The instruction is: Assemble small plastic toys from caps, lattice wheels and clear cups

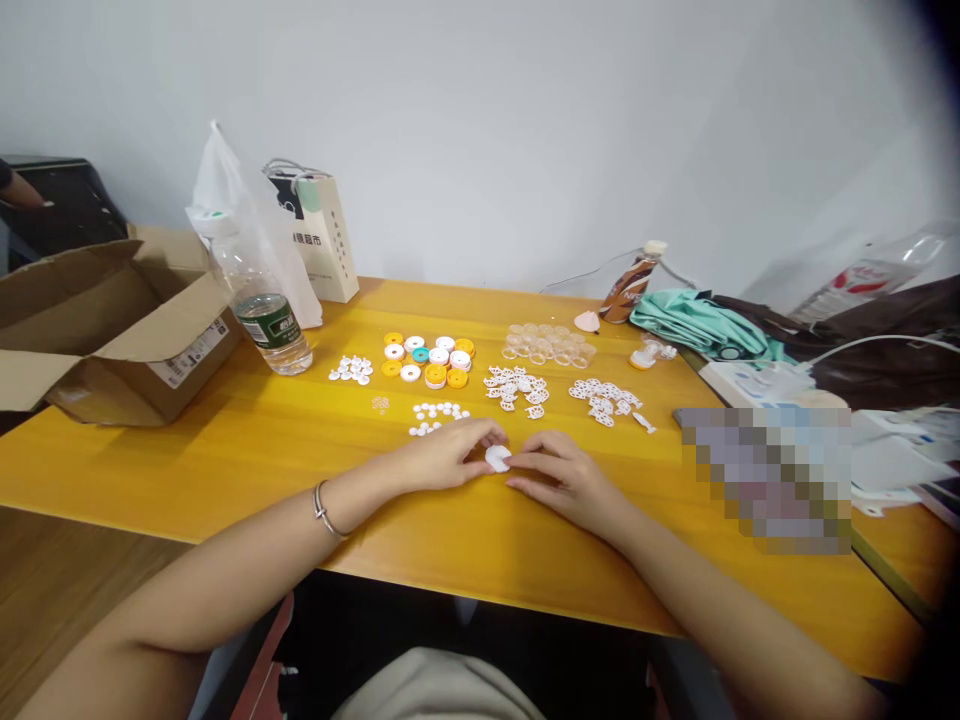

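Between my hands, just above the yellow wooden table (420,520), is a small white round piece (497,458). My left hand (457,452) pinches its left side between thumb and fingers. The fingertips of my right hand (566,478) touch its right edge, with the fingers spread and slightly bent. Beyond the hands lie small white caps (441,411), white openwork pieces (516,387) and a second group of openwork pieces (602,397). Behind the caps sit orange, white and teal round discs (411,372). Clear round cups (546,344) stand to their right.
At left are an open cardboard box (161,375), a water bottle (274,330) and a paper bag (337,240). A brown drink bottle (628,288), teal cloth (701,322) and white power strips (757,385) are at right. Far left, another person's hand (22,192) shows.
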### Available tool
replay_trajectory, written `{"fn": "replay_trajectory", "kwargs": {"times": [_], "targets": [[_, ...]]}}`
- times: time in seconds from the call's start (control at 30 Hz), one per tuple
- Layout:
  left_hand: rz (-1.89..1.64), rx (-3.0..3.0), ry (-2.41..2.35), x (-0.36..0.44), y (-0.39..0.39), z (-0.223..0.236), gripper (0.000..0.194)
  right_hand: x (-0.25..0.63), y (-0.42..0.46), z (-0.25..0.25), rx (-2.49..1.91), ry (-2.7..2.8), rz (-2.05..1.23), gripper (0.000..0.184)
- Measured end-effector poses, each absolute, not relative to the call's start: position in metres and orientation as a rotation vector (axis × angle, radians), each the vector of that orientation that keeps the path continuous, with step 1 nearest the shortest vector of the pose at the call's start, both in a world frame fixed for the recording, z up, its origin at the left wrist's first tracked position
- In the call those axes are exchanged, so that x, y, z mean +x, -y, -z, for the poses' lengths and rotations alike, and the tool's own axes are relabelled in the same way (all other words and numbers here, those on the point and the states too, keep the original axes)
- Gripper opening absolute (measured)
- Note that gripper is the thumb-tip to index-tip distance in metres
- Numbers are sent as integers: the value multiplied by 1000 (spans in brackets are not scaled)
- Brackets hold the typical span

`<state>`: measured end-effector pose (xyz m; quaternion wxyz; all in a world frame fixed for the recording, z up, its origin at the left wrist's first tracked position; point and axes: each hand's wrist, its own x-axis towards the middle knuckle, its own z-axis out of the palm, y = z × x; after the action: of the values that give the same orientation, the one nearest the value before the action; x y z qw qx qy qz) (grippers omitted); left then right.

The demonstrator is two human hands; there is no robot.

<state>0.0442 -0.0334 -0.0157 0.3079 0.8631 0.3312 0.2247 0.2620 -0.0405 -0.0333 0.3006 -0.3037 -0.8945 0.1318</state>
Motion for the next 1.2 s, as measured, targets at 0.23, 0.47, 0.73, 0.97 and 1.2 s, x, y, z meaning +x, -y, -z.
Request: {"fn": "replay_trajectory", "kwargs": {"times": [0.23, 0.47, 0.73, 0.97, 1.2], "targets": [[-592, 2287, -849, 44, 33, 18, 28, 261, 40, 32, -868, 2362, -431, 22], [-618, 2349, -843, 40, 33, 15, 35, 258, 40, 32, -1019, 2299, -513, 32], [-604, 2374, -919, 39, 31, 16, 31, 257, 42, 31, -1040, 2317, -514, 25], [-607, 2357, -860, 39, 32, 13, 32, 254, 40, 34, -1066, 2262, -519, 25], [-597, 2356, -844, 40, 31, 12, 19, 251, 42, 35, -1061, 2309, -523, 25]]}}
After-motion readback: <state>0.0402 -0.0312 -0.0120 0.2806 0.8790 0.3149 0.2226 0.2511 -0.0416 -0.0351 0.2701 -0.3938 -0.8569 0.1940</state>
